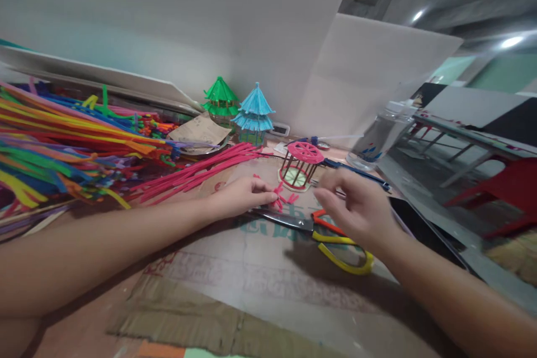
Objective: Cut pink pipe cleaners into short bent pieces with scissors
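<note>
My left hand [245, 197] rests low over the cardboard, thumb and fingers pinched on a small pink pipe cleaner piece [279, 201]. More short pink bits lie just right of the fingertips. My right hand [356, 207] hovers above the scissors handles with its fingers curled in; whatever they may hold is hidden. A pair of scissors [289, 220] with orange and yellow handles lies between my hands, blades pointing left. Behind them stands a small model frame [305, 152] with a pink spoked top, brown posts and a pale green base.
Long pink pipe cleaners [201, 170] lie behind my left forearm, beside a large multicoloured pile [79, 140]. Green [220, 98] and blue [255, 109] pagoda models stand against the white board. A clear bottle [373, 137] and a dark tablet-like slab [428, 229] are at right.
</note>
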Action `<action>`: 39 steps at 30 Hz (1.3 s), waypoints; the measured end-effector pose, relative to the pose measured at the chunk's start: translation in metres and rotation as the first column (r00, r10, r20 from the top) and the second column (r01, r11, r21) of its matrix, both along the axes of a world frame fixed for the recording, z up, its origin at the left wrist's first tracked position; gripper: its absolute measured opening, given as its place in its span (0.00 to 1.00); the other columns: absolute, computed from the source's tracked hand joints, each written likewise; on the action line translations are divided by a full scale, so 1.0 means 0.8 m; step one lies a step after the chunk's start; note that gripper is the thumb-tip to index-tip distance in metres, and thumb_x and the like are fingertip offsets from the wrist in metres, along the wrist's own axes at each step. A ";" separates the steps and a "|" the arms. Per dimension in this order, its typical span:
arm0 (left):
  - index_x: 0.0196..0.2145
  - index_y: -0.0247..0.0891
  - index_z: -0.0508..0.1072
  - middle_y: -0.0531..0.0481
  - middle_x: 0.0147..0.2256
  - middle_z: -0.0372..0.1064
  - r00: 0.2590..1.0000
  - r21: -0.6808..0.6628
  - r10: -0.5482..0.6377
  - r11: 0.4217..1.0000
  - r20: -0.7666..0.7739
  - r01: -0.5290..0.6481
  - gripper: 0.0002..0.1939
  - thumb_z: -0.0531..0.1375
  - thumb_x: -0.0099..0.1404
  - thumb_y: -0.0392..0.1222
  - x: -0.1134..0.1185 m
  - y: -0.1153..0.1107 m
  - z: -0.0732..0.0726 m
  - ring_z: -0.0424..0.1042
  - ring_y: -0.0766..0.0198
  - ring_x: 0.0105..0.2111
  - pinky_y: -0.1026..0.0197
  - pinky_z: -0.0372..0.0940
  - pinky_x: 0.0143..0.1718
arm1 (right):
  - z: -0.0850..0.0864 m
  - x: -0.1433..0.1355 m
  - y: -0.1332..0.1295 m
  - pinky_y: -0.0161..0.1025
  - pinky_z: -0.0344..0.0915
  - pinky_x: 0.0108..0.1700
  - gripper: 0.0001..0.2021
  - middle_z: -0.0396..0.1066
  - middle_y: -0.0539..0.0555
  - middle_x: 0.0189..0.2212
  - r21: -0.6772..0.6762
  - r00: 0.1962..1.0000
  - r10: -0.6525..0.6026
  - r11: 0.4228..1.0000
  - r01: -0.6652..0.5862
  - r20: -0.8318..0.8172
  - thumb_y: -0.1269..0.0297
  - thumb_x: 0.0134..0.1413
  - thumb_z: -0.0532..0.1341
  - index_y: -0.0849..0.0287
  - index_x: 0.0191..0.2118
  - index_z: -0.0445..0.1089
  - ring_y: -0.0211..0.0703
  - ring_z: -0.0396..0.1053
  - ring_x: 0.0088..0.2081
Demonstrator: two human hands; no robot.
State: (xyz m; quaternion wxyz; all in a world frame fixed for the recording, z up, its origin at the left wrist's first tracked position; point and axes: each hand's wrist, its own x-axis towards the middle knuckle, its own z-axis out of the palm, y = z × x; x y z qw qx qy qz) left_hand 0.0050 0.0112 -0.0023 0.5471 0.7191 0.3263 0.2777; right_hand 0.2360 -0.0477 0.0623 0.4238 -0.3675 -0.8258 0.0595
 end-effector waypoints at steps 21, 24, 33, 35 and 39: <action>0.33 0.35 0.76 0.47 0.34 0.77 0.991 0.038 0.036 0.999 -0.131 -0.032 0.17 0.59 0.64 0.54 0.003 0.000 0.000 0.73 0.61 0.34 0.63 0.62 0.34 | -0.091 0.053 0.125 0.44 0.70 0.46 0.22 0.74 0.57 0.46 -0.387 0.966 -0.119 0.922 0.021 -0.230 0.61 0.53 0.63 0.58 0.53 0.63 0.47 0.72 0.44; 0.32 0.35 0.76 0.48 0.33 0.77 0.991 0.047 0.032 0.999 -0.132 -0.026 0.17 0.59 0.64 0.54 0.004 0.001 0.000 0.73 0.61 0.34 0.63 0.63 0.36 | -0.088 0.049 0.118 0.48 0.68 0.51 0.22 0.73 0.60 0.48 -0.175 0.978 -0.105 0.982 0.073 -0.183 0.63 0.52 0.64 0.58 0.53 0.64 0.51 0.71 0.48; 0.32 0.36 0.76 0.47 0.34 0.78 0.989 0.027 0.048 0.999 -0.142 -0.044 0.16 0.60 0.63 0.54 0.006 -0.002 0.002 0.75 0.59 0.36 0.61 0.65 0.40 | -0.079 0.043 0.097 0.51 0.64 0.56 0.21 0.68 0.57 0.52 0.036 0.997 -0.058 0.998 0.056 0.053 0.70 0.55 0.60 0.52 0.55 0.63 0.52 0.66 0.54; 0.32 0.36 0.77 0.47 0.35 0.79 0.987 0.039 0.049 0.998 -0.150 -0.044 0.16 0.60 0.63 0.53 0.006 -0.003 0.005 0.75 0.59 0.37 0.61 0.65 0.41 | -0.079 0.042 0.094 0.50 0.65 0.54 0.20 0.68 0.57 0.52 0.042 0.996 -0.039 0.998 0.036 0.077 0.68 0.56 0.60 0.52 0.55 0.62 0.51 0.67 0.53; 0.32 0.36 0.77 0.46 0.36 0.79 0.986 0.060 0.046 0.998 -0.159 -0.037 0.16 0.59 0.64 0.53 0.006 -0.005 0.008 0.75 0.59 0.38 0.61 0.65 0.42 | -0.080 0.042 0.094 0.50 0.66 0.53 0.17 0.68 0.59 0.51 0.086 0.996 0.000 0.996 -0.007 0.087 0.66 0.58 0.60 0.56 0.53 0.63 0.51 0.67 0.52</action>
